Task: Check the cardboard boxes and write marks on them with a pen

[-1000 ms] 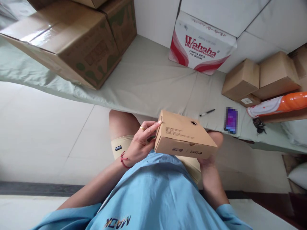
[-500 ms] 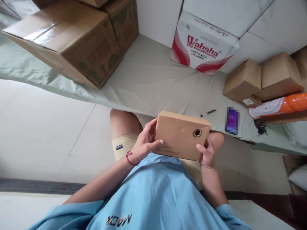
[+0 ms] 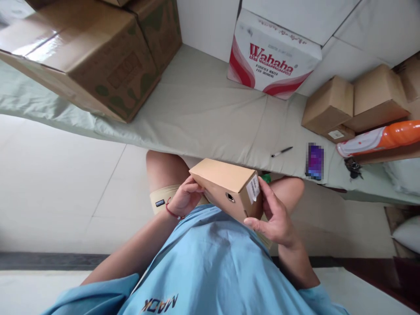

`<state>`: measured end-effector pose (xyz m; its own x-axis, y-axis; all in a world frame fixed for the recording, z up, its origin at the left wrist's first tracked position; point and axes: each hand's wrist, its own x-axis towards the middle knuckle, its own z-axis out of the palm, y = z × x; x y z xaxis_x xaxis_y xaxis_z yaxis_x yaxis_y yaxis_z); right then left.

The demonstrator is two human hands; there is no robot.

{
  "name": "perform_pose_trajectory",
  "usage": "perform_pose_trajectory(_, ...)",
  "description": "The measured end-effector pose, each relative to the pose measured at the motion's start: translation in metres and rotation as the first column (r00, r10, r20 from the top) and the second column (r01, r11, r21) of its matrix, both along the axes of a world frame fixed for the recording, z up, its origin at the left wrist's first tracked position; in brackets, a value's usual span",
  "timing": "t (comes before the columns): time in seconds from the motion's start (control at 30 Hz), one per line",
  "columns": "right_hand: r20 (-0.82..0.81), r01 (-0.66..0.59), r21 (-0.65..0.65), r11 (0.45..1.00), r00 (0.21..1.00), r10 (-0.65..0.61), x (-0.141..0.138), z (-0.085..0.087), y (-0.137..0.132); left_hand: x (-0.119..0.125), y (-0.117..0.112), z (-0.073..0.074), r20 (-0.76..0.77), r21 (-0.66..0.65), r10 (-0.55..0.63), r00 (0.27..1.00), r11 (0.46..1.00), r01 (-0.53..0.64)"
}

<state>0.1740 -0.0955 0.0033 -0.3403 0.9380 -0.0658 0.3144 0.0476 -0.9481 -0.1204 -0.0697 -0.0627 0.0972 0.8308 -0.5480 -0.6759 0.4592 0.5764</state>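
Observation:
A brown cardboard box (image 3: 223, 176) is held above my lap, tilted so that its narrow side faces up. One broad face has a round hole, and a white label (image 3: 253, 189) is stuck on its right end. My left hand (image 3: 186, 197) grips the left end, with its fingertips partly hidden behind the box. At the other end, my right hand (image 3: 274, 215) is closed on the box, thumb at the lower corner and fingers along the far edge by the label.
Ahead is a surface covered with a pale green cloth (image 3: 203, 109). On it stand a large carton (image 3: 108, 74), a white and red Wahaba carton (image 3: 272, 61) and smaller boxes (image 3: 328, 105). A pen (image 3: 282, 152), a pixelated purple item (image 3: 315, 161), keys (image 3: 353, 168) and an orange-capped bottle (image 3: 377, 139) lie at right.
The box has turned: its broad face has tipped downward, and its narrow side and labelled right end now show. My right hand has shifted its hold to that end.

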Motion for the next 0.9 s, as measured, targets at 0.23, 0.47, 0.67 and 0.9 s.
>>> perform_pose_trajectory(0.23, -0.131, 0.300, -0.181, 0.936, 0.936, -0.326, -0.017, -0.012, 0.017, -0.001, 0.005, 0.010, -0.124, 0.165, -0.045, 0.991, 0.984, 0.066)
perform_pose_trajectory(0.47, -0.105, 0.502, -0.227, 0.835, 0.839, -0.533, -0.017, -0.032, 0.068, 0.002, 0.010, 0.022, -0.265, 0.310, -0.046, 0.963, 0.942, 0.131)
perform_pose_trajectory(0.67, -0.196, 0.446, -0.220, 0.867, 0.851, -0.487, -0.016, -0.039, 0.122, 0.014, 0.040, 0.014, -0.438, 0.284, 0.104, 0.893, 0.958, 0.028)
perform_pose_trajectory(0.9, 0.073, 0.585, 0.077, 0.808, 0.805, -0.589, 0.033, -0.059, 0.158, 0.014, 0.064, 0.008, -0.765, 0.335, 0.200, 0.612, 0.935, 0.113)
